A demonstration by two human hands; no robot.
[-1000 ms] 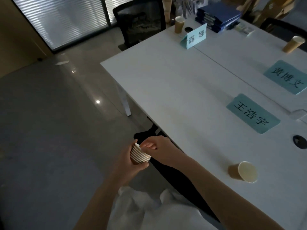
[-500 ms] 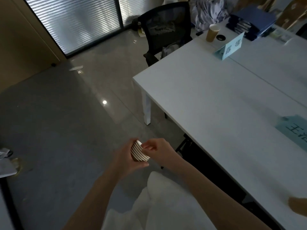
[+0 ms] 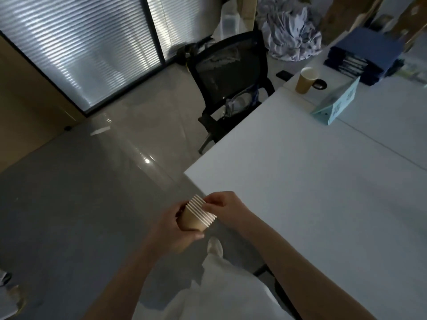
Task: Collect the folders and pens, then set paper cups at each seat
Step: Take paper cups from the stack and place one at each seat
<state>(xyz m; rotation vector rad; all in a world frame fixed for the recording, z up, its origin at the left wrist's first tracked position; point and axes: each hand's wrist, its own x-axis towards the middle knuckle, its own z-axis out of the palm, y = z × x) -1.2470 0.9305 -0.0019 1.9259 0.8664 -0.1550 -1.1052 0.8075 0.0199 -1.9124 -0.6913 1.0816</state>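
Left hand point(image 3: 169, 229): grip wrapped round a stack of paper cups point(image 3: 196, 215), held off the corner of the surface point(image 3: 300, 192).
Right hand point(image 3: 227, 207): fingertips pinch the top rim.
Far end: one cup point(image 3: 305, 80), folders point(image 3: 365, 55).

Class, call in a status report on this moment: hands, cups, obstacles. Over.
Left hand grips cup stack. Right hand pinches the top rim. One cup on far table corner. Nothing blocking.
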